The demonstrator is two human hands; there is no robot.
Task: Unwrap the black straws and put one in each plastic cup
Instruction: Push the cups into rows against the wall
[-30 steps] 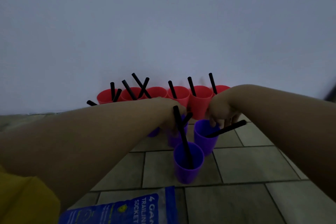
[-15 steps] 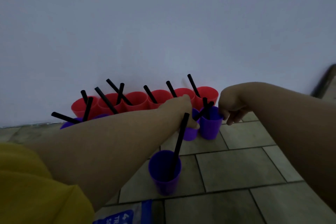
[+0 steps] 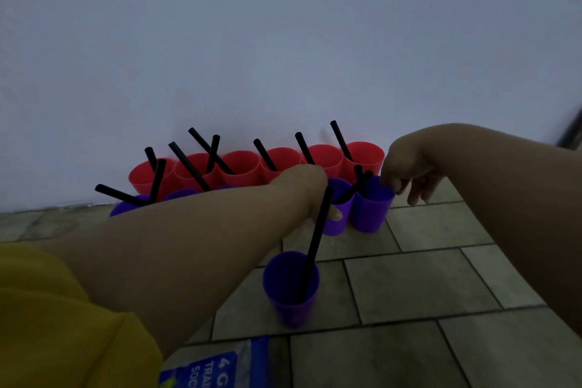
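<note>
A blue-and-white printed packet (image 3: 217, 368) lies at the near edge of the grey tiled floor (image 3: 425, 280), which meets a plain pale wall (image 3: 283, 41) at the far side, where a dark blurred object (image 3: 571, 132) leans at far right.

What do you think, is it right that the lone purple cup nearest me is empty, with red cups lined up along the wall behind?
Not quite. The head view shows a black straw standing in the lone purple cup, so it is not empty. The red cups are indeed lined up along the wall behind.
</note>
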